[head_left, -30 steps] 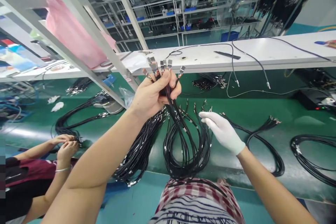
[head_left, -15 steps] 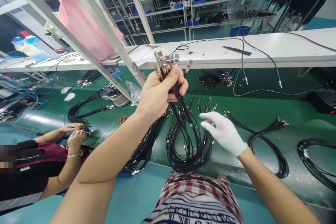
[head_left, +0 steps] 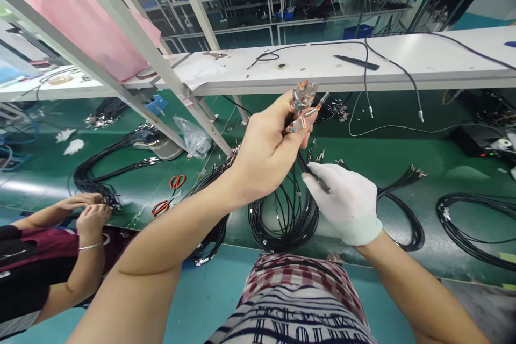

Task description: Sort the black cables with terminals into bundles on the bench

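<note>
My bare left hand is closed around the top ends of a bundle of black cables. Their metal connectors, with orange bits at the base, stick out past its fingers. Just below, my right hand, in a white glove, has its thumb and fingers closed about the hanging part of that bundle. The cables' lower lengths loop in a coil at the front of the green bench. Part of the bundle is hidden behind my left hand.
Orange-handled scissors lie left of my forearm. More cable bundles and a coil are on the right. A white shelf runs above the bench. At left, a co-worker's hands handle cables. A clear plastic bag lies near a post.
My left hand has turned and moved slightly right, tilting the connectors rightward. The gloved right hand has come in from being apart and closed on the cables below. The view has shifted a little.
</note>
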Action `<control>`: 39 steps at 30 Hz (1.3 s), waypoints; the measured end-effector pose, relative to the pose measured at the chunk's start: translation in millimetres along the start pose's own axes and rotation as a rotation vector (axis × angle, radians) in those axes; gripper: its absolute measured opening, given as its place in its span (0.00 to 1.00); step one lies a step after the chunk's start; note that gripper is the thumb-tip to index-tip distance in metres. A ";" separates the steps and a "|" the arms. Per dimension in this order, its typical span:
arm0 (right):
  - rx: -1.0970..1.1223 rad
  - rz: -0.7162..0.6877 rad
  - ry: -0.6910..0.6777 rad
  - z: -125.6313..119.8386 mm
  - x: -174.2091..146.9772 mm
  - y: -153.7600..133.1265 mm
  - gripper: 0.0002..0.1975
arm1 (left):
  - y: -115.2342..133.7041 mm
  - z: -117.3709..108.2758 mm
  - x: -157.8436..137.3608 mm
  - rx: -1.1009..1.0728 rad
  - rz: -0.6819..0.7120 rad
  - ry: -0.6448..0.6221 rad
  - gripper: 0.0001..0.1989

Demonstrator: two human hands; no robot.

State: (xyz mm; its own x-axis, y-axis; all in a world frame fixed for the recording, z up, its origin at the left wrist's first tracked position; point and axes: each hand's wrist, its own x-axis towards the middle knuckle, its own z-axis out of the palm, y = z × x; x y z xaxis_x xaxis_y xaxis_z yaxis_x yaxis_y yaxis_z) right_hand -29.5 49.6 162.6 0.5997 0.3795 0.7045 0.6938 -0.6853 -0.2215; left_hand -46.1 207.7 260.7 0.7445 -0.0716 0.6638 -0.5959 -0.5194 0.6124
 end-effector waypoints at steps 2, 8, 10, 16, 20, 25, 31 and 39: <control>-0.005 0.036 0.029 1.9 1.7 -1.7 0.07 | -3.4 3.3 0.8 0.048 0.073 0.019 0.10; 0.414 0.292 -0.223 2.1 4.3 -0.5 0.03 | -14.8 7.4 -2.1 0.093 0.131 0.021 0.09; 0.478 0.300 -0.301 0.8 3.1 1.8 0.03 | -16.3 6.3 -1.8 0.049 0.088 0.018 0.09; 0.706 0.431 -0.545 -1.5 -2.7 11.5 0.08 | -14.6 -0.1 2.6 -0.179 -0.078 -0.011 0.14; 0.993 0.521 -0.711 -4.5 2.3 20.1 0.14 | -15.0 -5.8 4.7 -0.334 -0.201 -0.033 0.16; 1.132 0.470 -0.897 -7.0 12.2 25.4 0.16 | -21.0 -7.8 2.2 -0.478 -0.292 -0.070 0.18; 0.919 0.427 -0.900 -5.8 14.0 24.5 0.10 | -24.0 -4.3 -4.6 -0.474 -0.303 -0.024 0.19; 0.979 0.412 -0.871 3.8 7.0 33.3 0.13 | -28.8 -2.8 -6.7 -0.465 -0.311 -0.014 0.19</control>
State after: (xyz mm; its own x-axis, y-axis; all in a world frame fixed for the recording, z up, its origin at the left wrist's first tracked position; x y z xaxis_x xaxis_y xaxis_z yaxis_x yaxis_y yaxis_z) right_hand -0.7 31.8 157.6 0.6311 0.7700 -0.0941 0.1833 -0.2659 -0.9464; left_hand -34.7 225.5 239.8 0.9086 0.0125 0.4175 -0.4149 -0.0882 0.9056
